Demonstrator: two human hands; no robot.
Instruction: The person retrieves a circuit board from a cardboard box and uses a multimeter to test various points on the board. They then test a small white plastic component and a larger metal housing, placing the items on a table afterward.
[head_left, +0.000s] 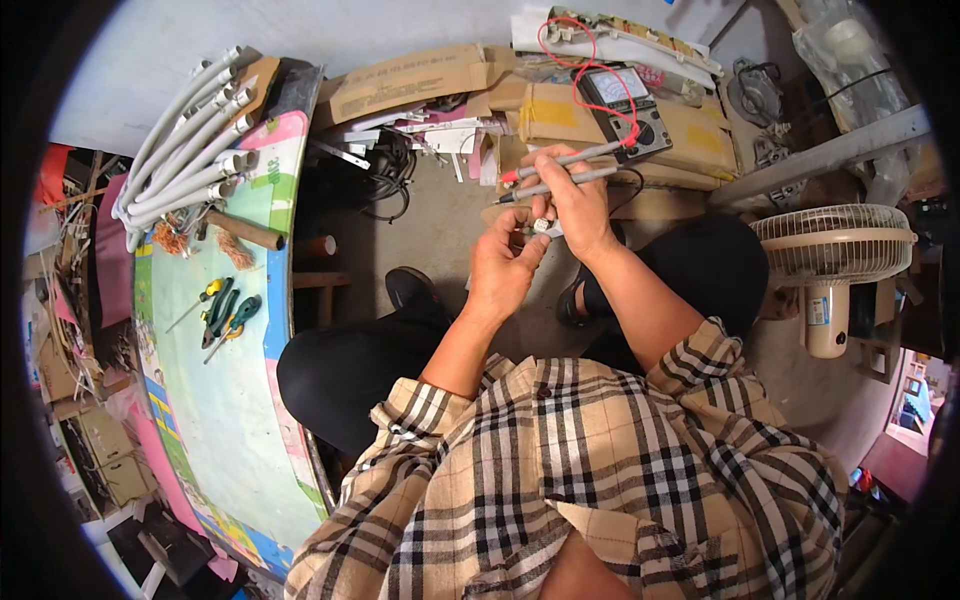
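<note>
My right hand (580,208) is closed around two grey multimeter probes, held side by side and pointing left. The upper test probe (585,154) has a red tip end and a red lead; the lower probe (590,174) is dark at its tip. Just below them, my left hand (503,268) pinches a small white part (543,226) whose exact kind I cannot make out. Fingers of both hands meet around this part and hide some of it. Beyond my hands, an analog multimeter (617,103) with a dial face lies on cardboard, the red lead looping over it.
On the left, a low table (215,440) holds bent grey-white pipes (190,150), pliers (219,308), a screwdriver (238,318) and a brown stick (245,230). Flattened cardboard boxes (410,80) line the wall ahead. A beige fan (835,245) stands at the right, near a metal bar (820,155).
</note>
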